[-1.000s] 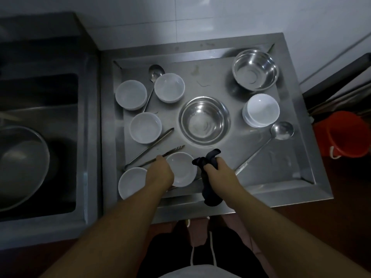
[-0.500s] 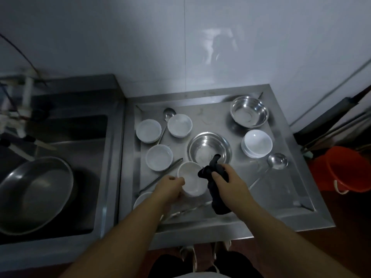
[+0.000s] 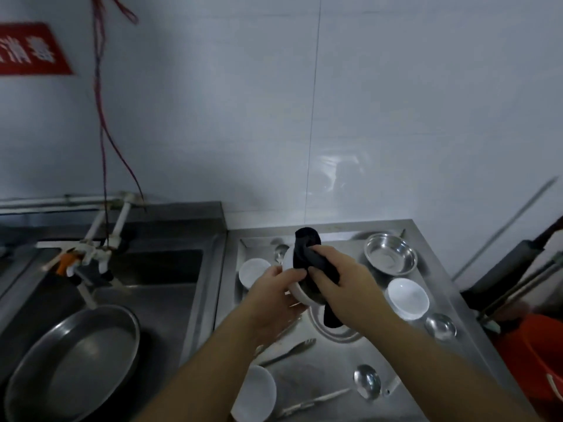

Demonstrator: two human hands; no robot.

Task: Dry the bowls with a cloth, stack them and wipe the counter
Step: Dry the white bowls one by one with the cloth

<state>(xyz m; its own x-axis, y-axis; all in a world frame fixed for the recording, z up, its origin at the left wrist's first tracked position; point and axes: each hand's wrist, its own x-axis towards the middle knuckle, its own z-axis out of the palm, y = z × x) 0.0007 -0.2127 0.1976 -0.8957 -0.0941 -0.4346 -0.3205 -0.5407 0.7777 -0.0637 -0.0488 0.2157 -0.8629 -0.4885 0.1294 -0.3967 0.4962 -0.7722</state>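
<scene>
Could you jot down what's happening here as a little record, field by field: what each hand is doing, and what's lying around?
left hand: left hand holds a white bowl lifted above the counter
right hand: right hand presses a dark cloth into that bowl
stack: white bowls stacked at the right
steel bowl: empty steel bowl at the back right
loose bowls: one at the back left, one at the front
utensils: tongs, ladle
sink: big steel basin at the left
stage: drying, not yet stacked

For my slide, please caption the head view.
Left hand holds a bowl; right hand wipes it with a cloth.
</scene>
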